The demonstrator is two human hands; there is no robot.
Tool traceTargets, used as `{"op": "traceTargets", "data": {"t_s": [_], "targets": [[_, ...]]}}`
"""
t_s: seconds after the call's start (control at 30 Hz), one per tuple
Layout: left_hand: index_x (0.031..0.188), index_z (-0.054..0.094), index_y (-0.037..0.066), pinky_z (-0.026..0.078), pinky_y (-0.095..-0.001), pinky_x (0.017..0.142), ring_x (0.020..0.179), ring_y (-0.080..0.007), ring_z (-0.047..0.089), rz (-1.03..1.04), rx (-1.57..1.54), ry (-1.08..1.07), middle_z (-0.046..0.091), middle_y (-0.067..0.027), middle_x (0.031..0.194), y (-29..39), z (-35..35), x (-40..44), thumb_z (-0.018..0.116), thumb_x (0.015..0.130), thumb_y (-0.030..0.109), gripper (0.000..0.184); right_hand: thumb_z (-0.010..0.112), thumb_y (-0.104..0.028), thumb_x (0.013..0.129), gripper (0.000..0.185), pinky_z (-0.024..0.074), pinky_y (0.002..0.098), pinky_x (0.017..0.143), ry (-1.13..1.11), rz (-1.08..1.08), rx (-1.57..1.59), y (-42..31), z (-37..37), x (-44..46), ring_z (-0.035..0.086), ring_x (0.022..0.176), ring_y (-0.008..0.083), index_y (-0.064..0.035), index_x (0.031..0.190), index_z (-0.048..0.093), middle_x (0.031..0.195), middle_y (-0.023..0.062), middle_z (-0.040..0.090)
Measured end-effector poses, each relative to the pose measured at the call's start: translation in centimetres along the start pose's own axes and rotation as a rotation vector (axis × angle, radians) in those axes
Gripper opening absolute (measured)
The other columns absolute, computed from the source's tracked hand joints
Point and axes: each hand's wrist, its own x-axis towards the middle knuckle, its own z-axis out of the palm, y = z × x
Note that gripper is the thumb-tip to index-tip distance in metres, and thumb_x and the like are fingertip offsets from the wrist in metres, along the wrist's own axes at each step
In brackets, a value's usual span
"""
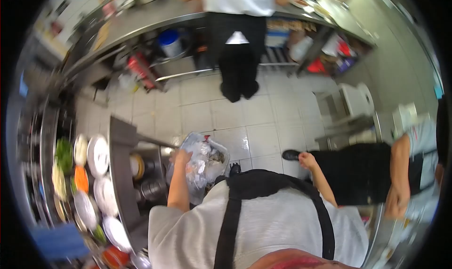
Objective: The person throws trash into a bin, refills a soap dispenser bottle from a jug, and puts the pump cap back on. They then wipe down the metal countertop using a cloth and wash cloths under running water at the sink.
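My left hand (181,156) is over the left rim of a bin (225,149) lined with a clear plastic bag and filled with rubbish. Its fingers look apart, with nothing visible in them; whether they touch the bag I cannot tell. Crumpled pale scraps (200,167) lie inside the liner. Off to my right side, my right hand (308,160) hangs in the air with its fingers curled in, and no object shows in it. A co-worker's dark shoe (291,155) is on the floor just beyond that hand.
A steel counter (117,175) edges my left, with several plates (98,156) and cut vegetables (81,178) past it. One co-worker (240,43) stands at the far workbench (165,22); another (400,170) is close on my right. A white chair (355,99) stands on the tiles.
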Motion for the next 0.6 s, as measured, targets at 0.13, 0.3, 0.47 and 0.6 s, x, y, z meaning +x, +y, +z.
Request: {"op": "traceTargets", "data": {"t_s": [0.13,0.3,0.47,0.6], "targets": [[0.108,0.054,0.005,0.033,-0.0518,0.089,0.109,-0.0367,0.043,0.384,0.131,-0.101,0.050,-0.0191,0.112,0.8,8.0,6.3,0.047,0.072,0.054,0.061,0.055,-0.019,0.073,0.012,0.0399,0.0294,0.037,0.164,-0.054,-0.169,3.0,0.9,-2.5,0.053,0.045,0.0140,-0.0075,0.075,0.057,0.056,0.0042,0.055],[0.100,0.057,0.006,0.039,-0.0483,0.078,0.094,-0.0342,0.051,0.746,0.170,-0.423,0.056,-0.0155,0.101,2.8,14.9,11.1,0.040,0.079,0.045,0.047,0.053,-0.028,0.069,0.027,0.0466,0.0357,0.065,0.250,0.166,-0.200,7.6,2.3,-8.4,0.060,0.064,0.0242,-0.0081,0.085,0.061,0.069,0.0112,0.062],[0.096,0.057,0.007,0.039,-0.0456,0.072,0.087,-0.0317,0.052,0.649,0.106,-0.650,0.055,-0.0132,0.095,11.7,10.1,10.8,0.041,0.080,0.041,0.041,0.054,-0.028,0.068,0.025,0.0459,0.0366,0.066,0.418,0.424,0.064,11.4,5.0,-17.7,0.059,0.072,0.0253,-0.0091,0.083,0.061,0.074,0.0103,0.062],[0.094,0.056,0.008,0.039,-0.0435,0.067,0.082,-0.0296,0.052,0.647,0.053,-0.714,0.055,-0.0113,0.090,19.6,10.1,8.5,0.041,0.080,0.038,0.037,0.054,-0.025,0.068,0.021,0.0467,0.0356,0.063,0.333,0.602,0.070,19.2,9.4,-22.4,0.060,0.066,0.0239,-0.0096,0.079,0.061,0.073,0.0098,0.062]]}}
